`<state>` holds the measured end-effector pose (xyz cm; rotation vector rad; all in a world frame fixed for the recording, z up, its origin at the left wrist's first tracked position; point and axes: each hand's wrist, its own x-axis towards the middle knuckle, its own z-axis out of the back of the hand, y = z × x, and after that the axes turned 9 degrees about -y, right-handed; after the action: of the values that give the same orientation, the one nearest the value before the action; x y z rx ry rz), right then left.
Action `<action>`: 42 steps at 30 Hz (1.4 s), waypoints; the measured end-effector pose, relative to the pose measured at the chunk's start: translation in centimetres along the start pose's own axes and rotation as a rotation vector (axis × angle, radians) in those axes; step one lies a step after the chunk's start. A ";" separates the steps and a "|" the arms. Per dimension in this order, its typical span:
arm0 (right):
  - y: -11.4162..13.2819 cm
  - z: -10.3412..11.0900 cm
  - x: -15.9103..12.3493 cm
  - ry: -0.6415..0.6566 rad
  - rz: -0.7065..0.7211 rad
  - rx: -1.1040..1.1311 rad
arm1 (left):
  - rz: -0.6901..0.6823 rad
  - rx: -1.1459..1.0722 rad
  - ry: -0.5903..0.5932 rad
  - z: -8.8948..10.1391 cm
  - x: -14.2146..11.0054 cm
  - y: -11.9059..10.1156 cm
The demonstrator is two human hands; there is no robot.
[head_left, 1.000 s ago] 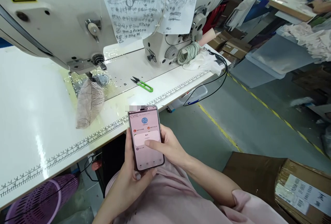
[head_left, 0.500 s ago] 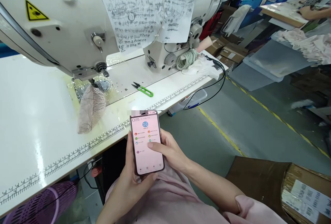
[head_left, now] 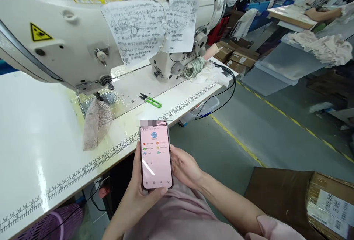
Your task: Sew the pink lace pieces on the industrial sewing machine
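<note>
A smartphone with a pink screen and several small round icons is held upright over my lap, at the table's front edge. My left hand grips it from the left and below, thumb across its bottom edge and fingers along its left side. My right hand is at the phone's right side, its thumb by the edge and the fingers curled, partly hidden behind the phone. Beyond the phone, green thread snips lie on the sewing machine bed. A piece of pinkish fabric hangs from under the needle area.
The white sewing machine carries handwritten paper sheets. A ruler strip runs along the table's front edge. A cardboard box stands at right, a purple basket below left. Other people work at the back right.
My right thumb has drawn back from over the screen to the phone's right edge. The view has tilted slightly upward, with more of the machine's top showing.
</note>
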<state>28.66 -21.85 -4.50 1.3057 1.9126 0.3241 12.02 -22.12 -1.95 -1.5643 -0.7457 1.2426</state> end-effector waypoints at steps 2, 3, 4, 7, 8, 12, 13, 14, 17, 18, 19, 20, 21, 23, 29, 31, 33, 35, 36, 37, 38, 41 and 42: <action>-0.2 0.1 0.1 0.016 -0.017 0.034 | -0.007 0.011 0.013 0.2 0.1 -0.1; -0.2 0.2 0.1 0.027 -0.025 0.051 | -0.013 0.020 0.015 0.3 0.2 -0.2; -0.3 0.3 0.2 0.038 -0.032 0.067 | -0.017 0.030 0.019 0.4 0.3 -0.4; -0.2 0.4 0.3 0.064 -0.032 0.104 | -0.015 0.053 0.042 0.4 0.7 -1.2; -0.1 0.5 0.3 0.070 -0.028 0.111 | -0.017 0.059 0.054 0.3 0.9 -1.4; 0.8 0.6 0.4 0.076 -0.015 0.124 | -0.047 0.087 0.061 -0.3 1.7 -2.3; 1.1 0.6 0.3 0.076 -0.008 0.124 | -0.054 0.091 0.052 -0.6 1.8 -2.4; 1.3 0.6 0.3 0.076 0.000 0.122 | -0.058 0.093 0.042 -0.8 2.0 -2.5; 1.9 0.8 0.2 0.071 0.028 0.114 | -0.053 0.085 0.043 -1.5 2.1 -2.7; 2.0 1.0 0.1 0.067 0.033 0.113 | -0.044 0.081 0.052 -1.7 2.0 -2.8; 2.1 1.1 0.0 0.062 0.036 0.112 | -0.035 0.078 0.060 -1.9 2.0 -2.8; 2.0 1.2 0.0 0.057 0.034 0.111 | -0.027 0.075 0.068 -2.0 1.8 -2.8; 2.0 1.3 -0.1 0.051 0.031 0.110 | -0.025 0.077 0.073 -2.2 1.7 -2.7; 1.7 1.5 -0.2 0.034 0.028 0.106 | -0.026 0.092 0.071 -2.3 1.5 -2.5; 0.9 1.5 -0.4 -0.011 0.019 0.123 | 0.022 0.176 0.081 -1.6 1.0 -1.0; 0.6 1.5 -0.5 -0.021 -0.003 0.131 | 0.028 0.191 0.097 -1.2 0.9 -0.7; 0.3 1.5 -0.5 -0.031 -0.016 0.142 | 0.044 0.186 0.095 -1.0 0.7 -0.5; 0.1 1.6 -0.5 -0.043 -0.026 0.151 | 0.088 0.169 0.069 -0.9 0.4 -0.6; 0.0 1.6 -0.5 -0.045 -0.032 0.150 | 0.109 0.164 0.052 -0.9 0.3 -0.7; -0.1 1.6 -0.6 -0.044 -0.040 0.147 | 0.120 0.161 0.032 -0.9 0.2 -0.9; -0.3 1.6 -0.6 -0.042 -0.044 0.143 | 0.117 0.159 0.010 -0.9 0.1 -1.0; -0.7 1.5 -0.8 -0.029 -0.048 0.137 | 0.053 0.139 -0.073 -0.8 0.1 -1.4; -0.8 1.5 -0.9 -0.028 -0.049 0.139 | 0.035 0.121 -0.098 -0.7 0.2 -1.5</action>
<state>29.32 -23.27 -5.55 1.3440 1.9687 0.1489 12.93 -21.69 -0.63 -1.4316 -0.6942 1.3729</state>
